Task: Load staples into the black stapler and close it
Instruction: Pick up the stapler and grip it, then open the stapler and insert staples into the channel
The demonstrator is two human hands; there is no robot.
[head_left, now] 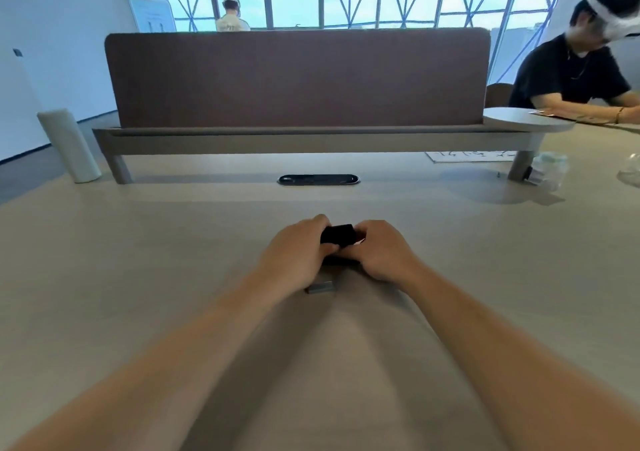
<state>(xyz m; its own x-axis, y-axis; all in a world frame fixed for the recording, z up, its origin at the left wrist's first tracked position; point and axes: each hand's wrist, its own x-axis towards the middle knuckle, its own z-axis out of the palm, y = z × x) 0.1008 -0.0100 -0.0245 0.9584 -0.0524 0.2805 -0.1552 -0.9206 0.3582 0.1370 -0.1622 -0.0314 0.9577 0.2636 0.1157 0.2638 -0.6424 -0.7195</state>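
Left hand (294,253) and right hand (375,251) both clasping black stapler (337,235), staple strip (320,287) on table (138,242)

No readable words anywhere, dark brush-like marks on a white sheet (471,155) lying on the desk (173,242) at the far right, too blurred to make out, faint print on a white board (152,15) by the window, also illegible
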